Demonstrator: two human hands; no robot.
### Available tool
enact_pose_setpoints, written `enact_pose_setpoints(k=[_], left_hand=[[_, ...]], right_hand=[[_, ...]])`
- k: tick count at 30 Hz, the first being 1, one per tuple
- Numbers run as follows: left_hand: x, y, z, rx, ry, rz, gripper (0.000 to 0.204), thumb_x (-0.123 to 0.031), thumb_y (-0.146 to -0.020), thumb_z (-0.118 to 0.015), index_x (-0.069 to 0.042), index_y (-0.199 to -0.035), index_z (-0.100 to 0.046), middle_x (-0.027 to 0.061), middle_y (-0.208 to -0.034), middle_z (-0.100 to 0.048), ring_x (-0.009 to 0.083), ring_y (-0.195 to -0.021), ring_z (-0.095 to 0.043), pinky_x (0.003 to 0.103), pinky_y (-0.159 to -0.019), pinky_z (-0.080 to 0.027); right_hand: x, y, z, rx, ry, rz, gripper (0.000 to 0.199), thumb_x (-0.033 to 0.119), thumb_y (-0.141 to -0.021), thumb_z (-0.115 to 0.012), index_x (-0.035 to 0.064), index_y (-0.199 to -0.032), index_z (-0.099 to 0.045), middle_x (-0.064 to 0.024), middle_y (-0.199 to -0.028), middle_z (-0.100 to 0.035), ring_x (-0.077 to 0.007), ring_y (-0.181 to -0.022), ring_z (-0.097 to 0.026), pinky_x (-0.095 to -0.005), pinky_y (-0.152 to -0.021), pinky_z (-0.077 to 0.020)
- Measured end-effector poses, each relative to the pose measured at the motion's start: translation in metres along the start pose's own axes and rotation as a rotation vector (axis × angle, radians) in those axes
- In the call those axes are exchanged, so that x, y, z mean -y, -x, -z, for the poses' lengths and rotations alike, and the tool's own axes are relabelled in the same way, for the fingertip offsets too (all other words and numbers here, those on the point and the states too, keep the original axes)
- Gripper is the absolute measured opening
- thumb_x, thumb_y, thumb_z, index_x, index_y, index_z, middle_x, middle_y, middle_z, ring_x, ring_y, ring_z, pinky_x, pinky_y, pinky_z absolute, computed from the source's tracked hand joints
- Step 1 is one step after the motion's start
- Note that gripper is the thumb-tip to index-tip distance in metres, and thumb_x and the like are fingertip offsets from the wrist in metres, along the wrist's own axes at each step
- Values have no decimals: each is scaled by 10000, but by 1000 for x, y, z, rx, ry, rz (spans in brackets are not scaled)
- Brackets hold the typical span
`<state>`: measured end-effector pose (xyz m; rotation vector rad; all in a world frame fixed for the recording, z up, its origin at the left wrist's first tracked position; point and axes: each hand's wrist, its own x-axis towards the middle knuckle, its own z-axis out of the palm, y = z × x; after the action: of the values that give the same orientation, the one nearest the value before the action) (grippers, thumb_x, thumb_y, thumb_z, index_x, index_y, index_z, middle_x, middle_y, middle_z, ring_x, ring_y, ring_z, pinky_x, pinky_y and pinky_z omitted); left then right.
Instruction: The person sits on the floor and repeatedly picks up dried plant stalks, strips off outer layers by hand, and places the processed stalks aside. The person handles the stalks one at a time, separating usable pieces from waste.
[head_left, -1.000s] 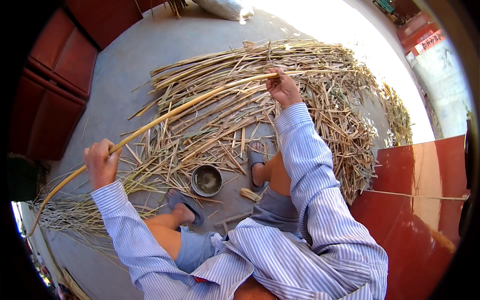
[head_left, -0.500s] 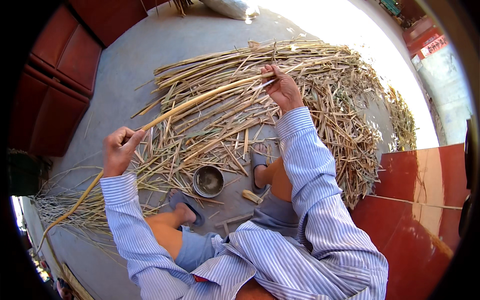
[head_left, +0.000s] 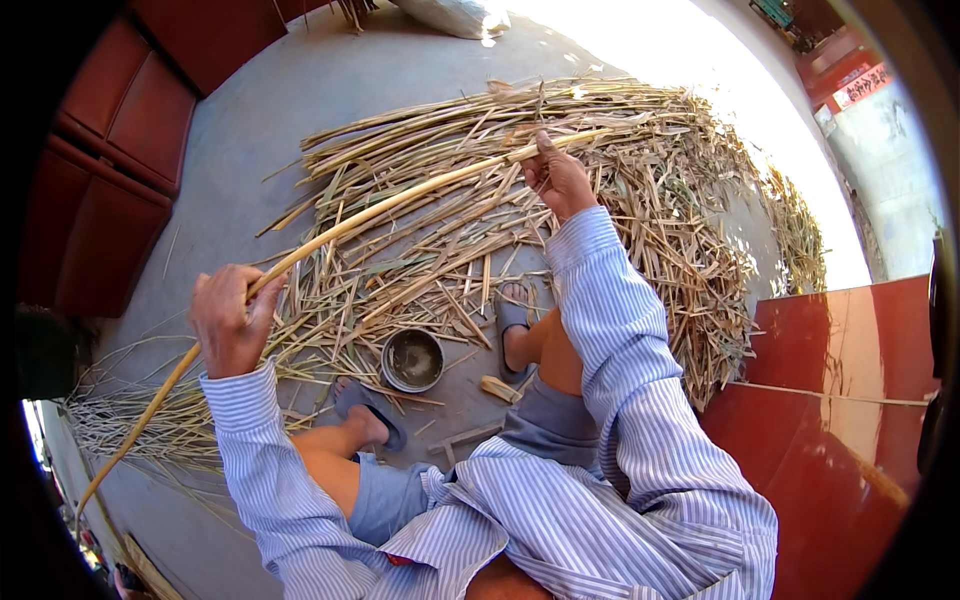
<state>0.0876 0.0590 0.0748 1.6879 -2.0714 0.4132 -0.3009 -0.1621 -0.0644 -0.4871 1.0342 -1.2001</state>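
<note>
A long, pale yellow reed stalk (head_left: 390, 203) slants across in front of me, bowed, with its thin tail curving down to the far left. My left hand (head_left: 232, 318) is closed around it, the stalk passing between thumb and fingers. Toward its thicker end, my right hand (head_left: 560, 178) pinches the stalk under the thumb; a short length sticks out beyond to the right. Whether anything else sits in the right palm cannot be made out. Beneath both hands spreads a heap of dry stalks (head_left: 400, 150) and leafy husks (head_left: 665, 235).
Between my sandalled feet stands a round metal bowl (head_left: 413, 360). A short yellow piece (head_left: 500, 389) lies beside it, and a low wooden piece (head_left: 465, 440) is closer to me. Thin stalks (head_left: 150, 425) lie at left. Red cabinets (head_left: 130, 120) and a red panel (head_left: 830, 450) flank me.
My left hand has turned and shifted slightly left along with the stalk. The stalk's thick end now extends past my right hand, and the shiny streak seen there before no longer shows.
</note>
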Motion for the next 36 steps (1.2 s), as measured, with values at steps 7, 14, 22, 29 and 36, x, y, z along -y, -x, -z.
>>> enact_pose_setpoints(k=[7,14,22,29,36], left_hand=[[-35,-40,-51,141,101,-47,253,-330,-883,-626,-85,-825,-651,69,-758,-643,251,-704,-611,387,-635,-414],[-17,-40,-45,122,239,54,208,-257,-837,-705,-71,-767,-642,100,-712,-630,298,-619,-605,408,-537,-442],[-24,-13,-58,189,188,-97,236,-256,-869,-675,-64,-774,-575,125,-701,-595,328,-623,-595,424,-530,-441],[-19,9,-61,333,262,-51,216,-259,-854,-669,-69,-795,-584,137,-722,-599,360,-652,-596,455,-563,-445],[21,31,-56,428,221,86,200,-270,-830,-660,-79,-787,-620,128,-757,-624,363,-686,-589,471,-648,-411]], right_hand=[[-55,89,-117,443,229,-146,298,332,-933,-657,34,-943,-649,-63,-815,-690,-146,-719,-691,-247,-618,-577],[-40,73,-98,259,286,-9,235,205,-965,-614,-30,-942,-619,-89,-810,-648,-148,-631,-623,-255,-595,-570],[3,5,-9,37,281,-30,273,252,-952,-643,91,-1163,-585,-31,-946,-648,-154,-821,-627,-338,-774,-505],[1,10,-39,297,9,-26,149,209,-979,-597,81,-1053,-614,-59,-950,-680,-148,-795,-623,-299,-733,-543],[3,20,-56,387,185,-45,172,249,-983,-588,90,-1010,-648,-75,-939,-717,-155,-850,-659,-304,-759,-534]])
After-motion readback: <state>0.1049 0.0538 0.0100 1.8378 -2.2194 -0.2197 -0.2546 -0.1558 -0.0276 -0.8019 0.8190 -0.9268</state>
